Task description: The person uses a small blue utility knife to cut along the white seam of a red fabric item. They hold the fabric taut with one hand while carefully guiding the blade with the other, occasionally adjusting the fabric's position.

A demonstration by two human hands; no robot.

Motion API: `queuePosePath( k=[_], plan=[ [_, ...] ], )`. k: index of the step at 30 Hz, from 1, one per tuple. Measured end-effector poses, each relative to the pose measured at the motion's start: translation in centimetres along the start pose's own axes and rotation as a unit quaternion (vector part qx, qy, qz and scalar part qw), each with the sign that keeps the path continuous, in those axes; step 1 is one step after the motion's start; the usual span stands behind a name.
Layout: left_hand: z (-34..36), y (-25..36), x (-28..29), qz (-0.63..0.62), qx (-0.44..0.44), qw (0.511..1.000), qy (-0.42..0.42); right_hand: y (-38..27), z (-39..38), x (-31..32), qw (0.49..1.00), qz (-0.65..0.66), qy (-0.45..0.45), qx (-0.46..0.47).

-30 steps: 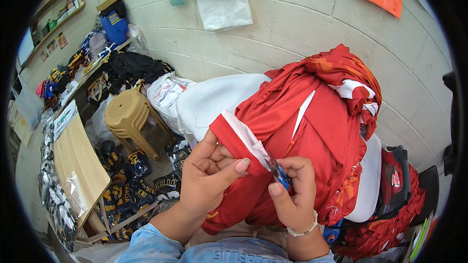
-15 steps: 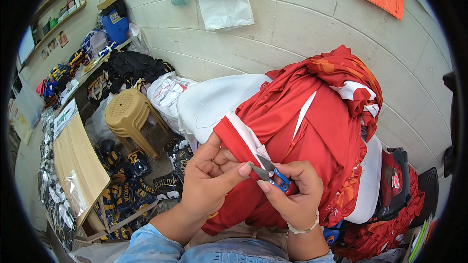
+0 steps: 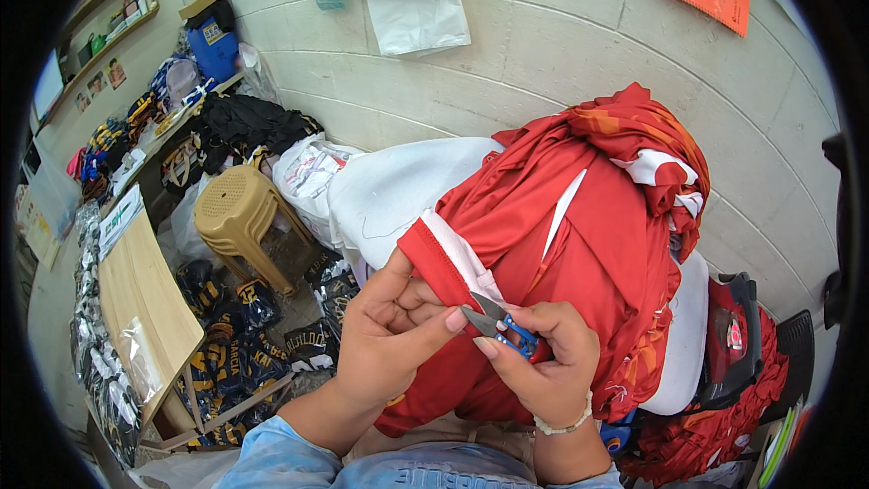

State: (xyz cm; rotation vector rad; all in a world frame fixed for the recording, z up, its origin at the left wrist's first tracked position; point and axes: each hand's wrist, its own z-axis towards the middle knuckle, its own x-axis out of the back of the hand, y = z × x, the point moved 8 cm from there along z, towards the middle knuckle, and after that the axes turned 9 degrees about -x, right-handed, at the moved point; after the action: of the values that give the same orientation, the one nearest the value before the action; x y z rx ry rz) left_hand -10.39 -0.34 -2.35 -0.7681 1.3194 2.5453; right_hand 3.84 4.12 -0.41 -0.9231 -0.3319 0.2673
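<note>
My left hand (image 3: pixel 391 319) pinches the hemmed edge of a red garment (image 3: pixel 516 226), its thumb close to the blade tips. A pair of thread snips (image 3: pixel 507 331) with blue handles and grey blades is gripped by my right hand (image 3: pixel 550 358). The blades stand a little apart at the red hem, beside its white inner side (image 3: pixel 457 244). Whether a thread lies between them is too small to tell. The garment spreads over a white padded board (image 3: pixel 412 186), with more red, orange and white cloth bunched at its far right end.
Left of the board are stacked tan plastic stools (image 3: pixel 233 204) and a white sack (image 3: pixel 312 172). Bagged dark garments (image 3: pixel 240 344) lie on the floor beside a wooden table (image 3: pixel 145 290). At right, a black and red appliance (image 3: pixel 729 335) stands by more red cloth. A block wall (image 3: pixel 579 36) rises behind.
The snips' blades have shifted slightly and sit closer together. My left hand keeps its pinch on the hem, and the garment stays in place.
</note>
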Motion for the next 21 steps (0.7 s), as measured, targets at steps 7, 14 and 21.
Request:
queuePosePath(
  k=[7, 14, 21],
  plan=[
    [0.0, 0.0, 0.1, 0.026, 0.006, 1.000, -0.004, 0.5, -0.2, 0.1, 1.000, -0.029, 0.009, -0.008],
    [0.0, -0.1, -0.4, 0.057, 0.006, 0.998, -0.005, 2.4, -0.7, -0.4, 0.974, 0.166, 0.000, -0.153],
    [0.2, -0.1, 0.7, -0.004, 0.004, 0.999, 0.045, 3.3, -1.2, -0.9, 0.975, 0.113, -0.031, -0.191]
  ],
)
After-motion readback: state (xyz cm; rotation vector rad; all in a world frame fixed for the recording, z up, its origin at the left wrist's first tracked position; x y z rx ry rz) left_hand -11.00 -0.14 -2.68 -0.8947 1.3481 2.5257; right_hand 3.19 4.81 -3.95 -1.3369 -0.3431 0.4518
